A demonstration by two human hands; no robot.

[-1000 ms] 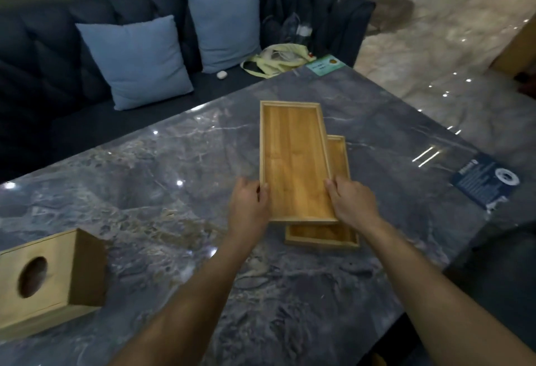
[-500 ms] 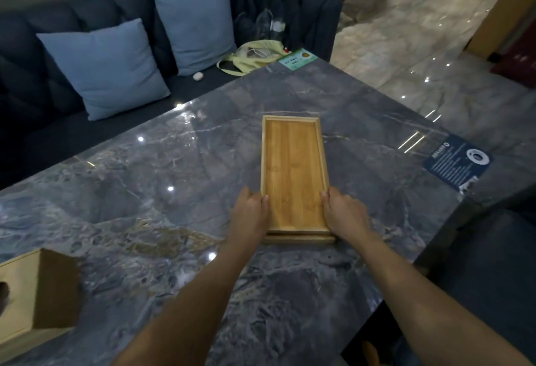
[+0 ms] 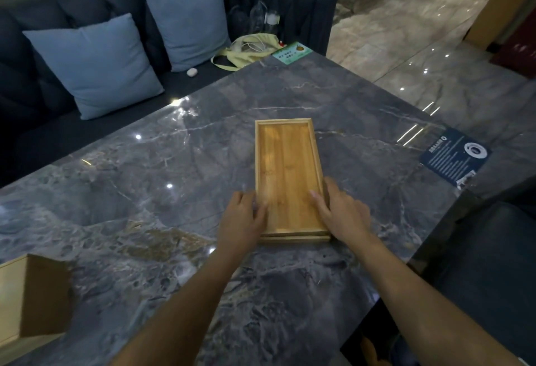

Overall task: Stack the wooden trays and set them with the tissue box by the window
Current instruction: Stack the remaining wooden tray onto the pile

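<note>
Trays: two shallow rectangular wooden trays lie stacked on the dark marbled stone bench, mid-bench, long sides running near to far.
Hands: left hand and right hand press flat against the stack's near long edges — fingers loosely spread, not clearly gripping.
Tissue box: pale wooden tissue box sits near-left, well apart.
Handling: likely light, stiff, smooth — the top tray may slide; pinch both rims together at the long sides.
</note>
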